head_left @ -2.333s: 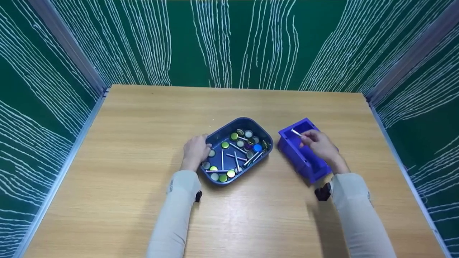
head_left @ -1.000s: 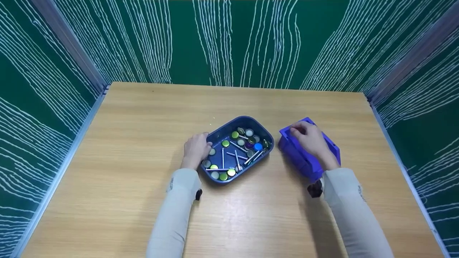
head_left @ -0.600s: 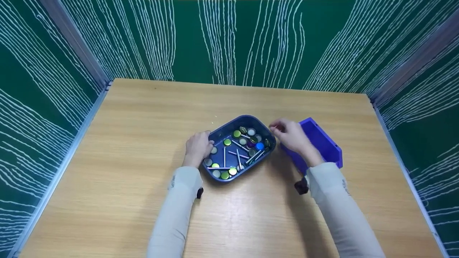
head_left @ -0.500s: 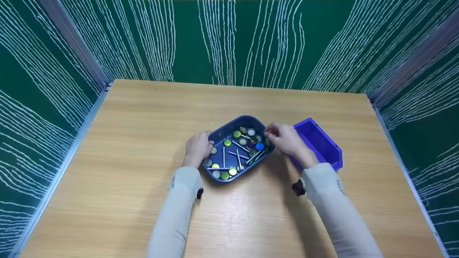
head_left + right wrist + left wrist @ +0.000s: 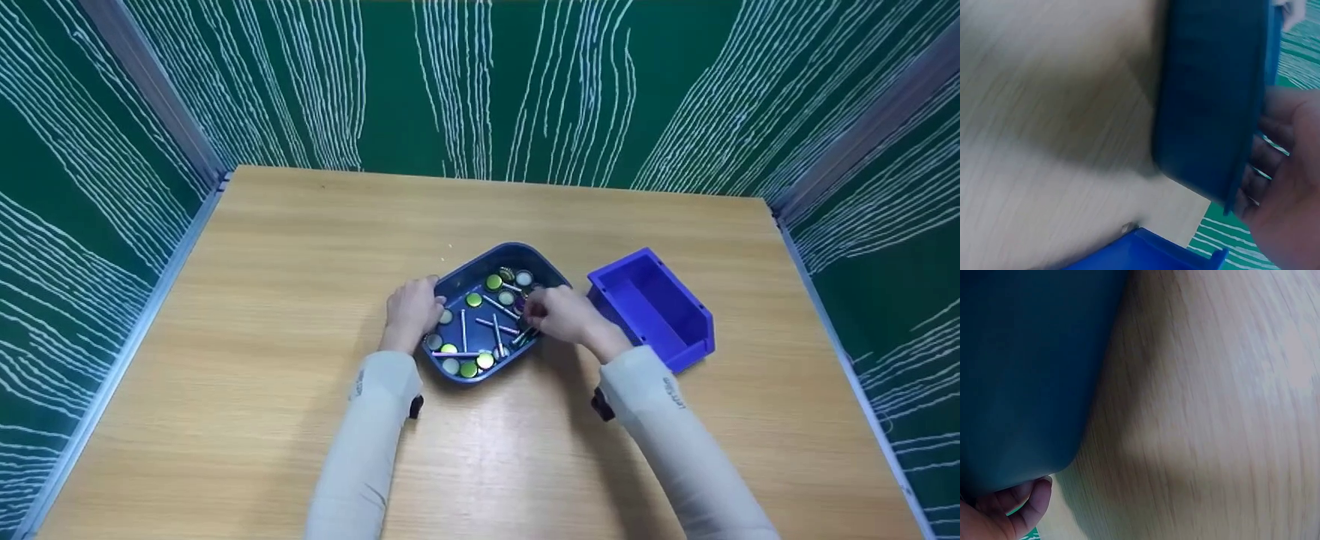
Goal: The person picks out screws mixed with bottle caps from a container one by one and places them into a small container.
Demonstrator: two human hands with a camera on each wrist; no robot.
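A dark blue tray (image 5: pixel 480 272) stands on the table, holding bottle caps (image 5: pixel 493 282) in green, gold and silver and several long silver screws (image 5: pixel 463 330). My left hand (image 5: pixel 409 313) grips the tray's left rim; its curled fingers (image 5: pixel 1036 503) show at the tray's edge in the left wrist view. Over the tray's right side reaches my right hand (image 5: pixel 564 315), fingers bent down among the caps and screws. In the right wrist view those fingers (image 5: pixel 1268 154) pass behind the rim. The fingertips are hidden, and I cannot tell whether they pinch anything.
Right of the tray stands a purple-blue bin (image 5: pixel 649 296), set at an angle, close to my right forearm. The wooden table (image 5: pixel 300 247) is bordered by green walls (image 5: pixel 675 90) with white wavy lines at the back and sides.
My right hand held a screw over the bin, then moved left and down into the tray's right side. That screw no longer shows in it. My left hand stays on the rim.
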